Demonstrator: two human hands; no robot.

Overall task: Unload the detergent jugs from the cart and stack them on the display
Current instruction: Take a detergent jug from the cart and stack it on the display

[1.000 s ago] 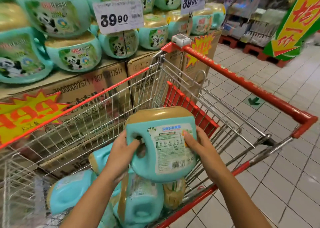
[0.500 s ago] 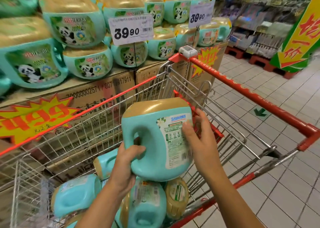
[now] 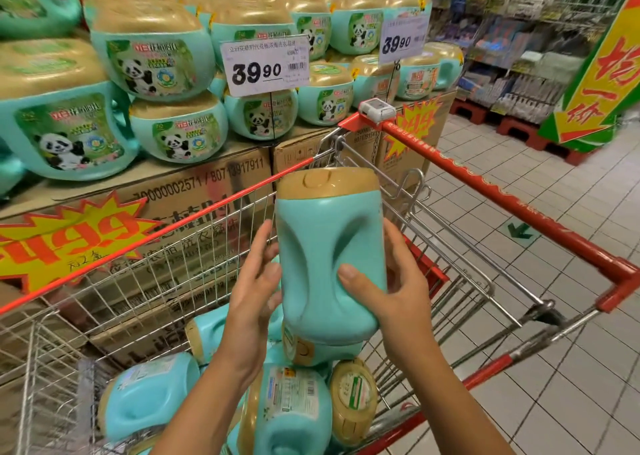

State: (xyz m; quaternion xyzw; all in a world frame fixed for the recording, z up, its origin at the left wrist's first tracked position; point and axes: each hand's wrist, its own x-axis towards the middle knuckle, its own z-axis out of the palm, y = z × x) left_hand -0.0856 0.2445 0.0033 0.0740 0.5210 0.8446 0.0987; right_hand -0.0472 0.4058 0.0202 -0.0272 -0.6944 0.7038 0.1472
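Observation:
I hold a turquoise detergent jug [image 3: 329, 246] with a tan cap upright above the cart, its narrow handle side facing me. My right hand [image 3: 391, 288] grips its right side, thumb across the front. My left hand [image 3: 256, 281] touches its left side with fingers fairly straight. Several more jugs [image 3: 287, 413] lie in the wire cart [image 3: 166, 267] below. The display [image 3: 156, 63] of stacked panda-label jugs sits on cardboard boxes to the left and behind the cart.
Two 39.90 price signs [image 3: 265, 65] stand among the stacked jugs. The cart's red handle [image 3: 502, 198] runs diagonally at right. Tiled aisle floor [image 3: 554, 350] lies to the right, with shelves and a green-yellow sign [image 3: 602, 73] at the far right.
The jug rose higher above the cart and turned, so its handle edge faces me instead of the back label. My left hand left the handle and now lies on the jug's side.

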